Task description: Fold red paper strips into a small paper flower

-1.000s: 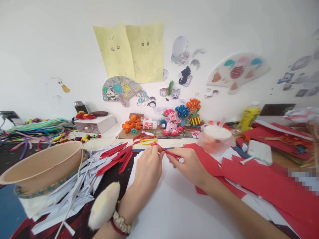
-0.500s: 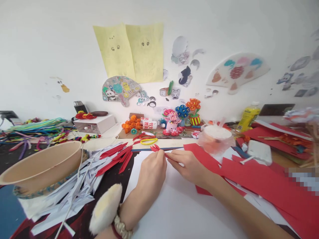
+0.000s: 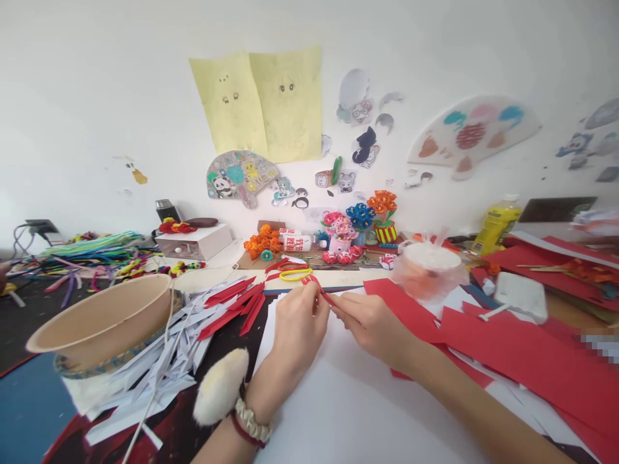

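Between my two hands is a small piece of folded red paper (image 3: 311, 280), mostly covered by my fingers. My left hand (image 3: 300, 319) pinches it from the left, thumb and fingers curled round it. From the right, my right hand (image 3: 370, 322) grips its other end with fingers pressed together. Both hands are just above a stack of white paper (image 3: 358, 393). Left of them, several folded red paper strips (image 3: 236, 299) lie on a heap of folded white paper strips (image 3: 159, 364). Flat red paper sheets (image 3: 512, 348) spread out at the right.
A beige basin (image 3: 101, 316) stands at the left, a white cord (image 3: 153, 386) running beside it. Yellow-handled scissors (image 3: 296, 275) lie behind my hands. A plastic-wrapped cup (image 3: 428, 264), a white device (image 3: 521, 296) and a yellow bottle (image 3: 498, 224) are at the right. Flower pots (image 3: 385, 233) line the wall.
The view has shifted slightly, so everything appears a little further right. My fingers have shifted on the folded red paper, and less of it shows above my left hand.
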A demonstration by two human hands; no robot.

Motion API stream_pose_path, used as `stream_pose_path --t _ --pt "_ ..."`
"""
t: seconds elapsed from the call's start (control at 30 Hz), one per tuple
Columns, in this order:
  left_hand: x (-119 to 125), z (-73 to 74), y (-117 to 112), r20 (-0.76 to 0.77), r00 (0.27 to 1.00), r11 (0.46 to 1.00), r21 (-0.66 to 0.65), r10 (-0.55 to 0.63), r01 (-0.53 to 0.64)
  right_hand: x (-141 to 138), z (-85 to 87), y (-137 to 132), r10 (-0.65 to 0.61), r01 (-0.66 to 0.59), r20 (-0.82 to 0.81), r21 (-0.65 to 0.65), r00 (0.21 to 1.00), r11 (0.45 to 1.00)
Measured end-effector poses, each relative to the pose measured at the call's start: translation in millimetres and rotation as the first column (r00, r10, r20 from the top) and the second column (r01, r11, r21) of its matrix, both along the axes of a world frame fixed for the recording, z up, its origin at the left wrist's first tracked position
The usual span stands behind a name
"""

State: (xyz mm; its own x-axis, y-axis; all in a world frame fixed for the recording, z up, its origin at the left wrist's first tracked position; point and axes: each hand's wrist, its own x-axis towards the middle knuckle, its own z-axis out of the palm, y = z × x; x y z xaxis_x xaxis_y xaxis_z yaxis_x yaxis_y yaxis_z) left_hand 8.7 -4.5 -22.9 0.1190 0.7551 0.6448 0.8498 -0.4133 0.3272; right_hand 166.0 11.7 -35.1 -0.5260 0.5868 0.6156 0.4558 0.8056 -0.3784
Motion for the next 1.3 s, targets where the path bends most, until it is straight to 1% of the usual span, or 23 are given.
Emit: stream_pose_path --t 0.07,0.13,0.2,0.27,0.33,0.4,0.47,0.6,0.73,0.83,0.97,1.07,1.13,1.3 --pt "-2.3 0.0 0.8 -0.011 0.999 0.999 0.008 -0.038 0.038 -1.8 1.2 -0.7 -0.028 0.023 -0.064 -0.071 0.998 0.997" --pt "-4.1 0.3 0.9 -0.003 0.997 0.997 -0.006 -0.082 0.082 -3.1 3.8 -0.7 -0.065 0.039 -0.144 -0.177 0.987 0.983" --pt "-5.2 0.5 0.4 0.01 0.992 0.991 -0.046 -0.127 0.128 -3.2 8.0 0.2 -0.132 0.065 -0.215 -0.294 0.968 0.954" --pt "-5.7 0.2 -0.3 0.011 0.989 0.986 -0.075 -0.147 0.148 -2.3 13.2 1.2 -0.201 0.088 -0.255 -0.395 0.946 0.915" --pt "-5.6 -0.7 -0.5 0.025 0.993 0.991 -0.064 -0.113 0.115 -1.5 18.5 1.7 -0.224 0.071 -0.28 -0.467 0.933 0.881" --pt "-4.8 -1.9 -0.1 0.067 0.995 0.997 -0.023 -0.072 0.073 -1.4 22.9 1.0 -0.196 0.014 -0.302 -0.515 0.933 0.857" --pt "-3.2 -2.9 0.5 0.104 0.992 0.998 0.01 -0.065 0.064 -2.3 25.6 -0.7 -0.163 -0.044 -0.325 -0.546 0.932 0.837" --pt "-0.7 -4.2 0.5 0.1 0.994 0.998 0.033 -0.052 0.049 -4.3 26.0 -4.1 -0.129 -0.115 -0.354 -0.593 0.926 0.797" --pt "-1.9 -6.7 -0.2 -0.011 1.0 0.997 0.075 0.007 -0.006 -4.7 23.2 -4.6 -0.106 -0.153 -0.362 -0.617 0.926 0.772" --pt "-2.6 -8.2 -1.4 -0.096 0.995 0.995 0.096 0.014 -0.005 -4.1 21.4 -4.3 -0.087 -0.152 -0.346 -0.608 0.934 0.78" --pt "-2.1 -7.7 -3.6 -0.175 0.985 0.996 0.081 -0.008 0.022 -1.6 20.0 -4.4 -0.061 -0.11 -0.271 -0.574 0.961 0.811" --pt "-2.4 -8.5 -3.6 -0.185 0.982 0.997 0.069 -0.029 0.042 0.9 19.8 -4.4 -0.049 -0.07 -0.203 -0.541 0.978 0.838" --pt "-2.7 -10.0 -2.8 -0.182 0.983 0.997 0.07 -0.032 0.045 2.2 20.2 -4.6 -0.03 -0.073 -0.185 -0.528 0.982 0.846" --pt "0.0 -12.1 -2.2 -0.174 0.985 0.992 0.119 -0.008 0.029 3.6 23.1 -5.2 0.01 -0.106 -0.181 -0.527 0.983 0.843"
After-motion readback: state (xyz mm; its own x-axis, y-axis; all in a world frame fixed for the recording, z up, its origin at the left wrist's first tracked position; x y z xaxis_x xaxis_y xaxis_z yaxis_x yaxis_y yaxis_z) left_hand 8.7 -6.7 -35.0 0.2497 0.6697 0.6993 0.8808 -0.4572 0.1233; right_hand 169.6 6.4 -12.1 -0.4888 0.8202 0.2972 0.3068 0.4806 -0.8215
